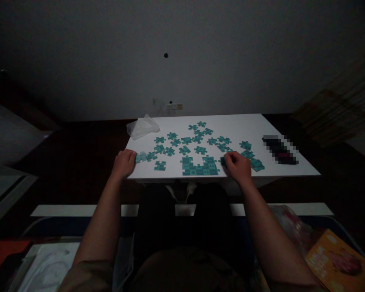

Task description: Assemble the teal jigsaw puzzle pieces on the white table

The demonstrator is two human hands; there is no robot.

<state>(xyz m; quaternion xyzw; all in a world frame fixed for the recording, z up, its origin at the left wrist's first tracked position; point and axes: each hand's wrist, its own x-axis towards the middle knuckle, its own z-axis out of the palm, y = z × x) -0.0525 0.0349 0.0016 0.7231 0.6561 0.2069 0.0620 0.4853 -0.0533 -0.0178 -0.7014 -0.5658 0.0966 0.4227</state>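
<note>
A small white table (249, 125) carries several loose teal puzzle pieces (185, 140) scattered across its middle. A joined block of pieces (200, 166) lies at the near edge. My left hand (123, 162) rests at the table's near left edge, its fingers closed on a pale teal piece (140, 157). My right hand (236, 165) sits just right of the joined block, fingers curled over a dark piece (223, 161) at the block's right side.
A crumpled clear plastic bag (142, 127) lies at the table's far left corner. A dark flat object (280, 149) lies on the right side. A wall stands behind the table. An orange book (337, 261) lies by my right arm.
</note>
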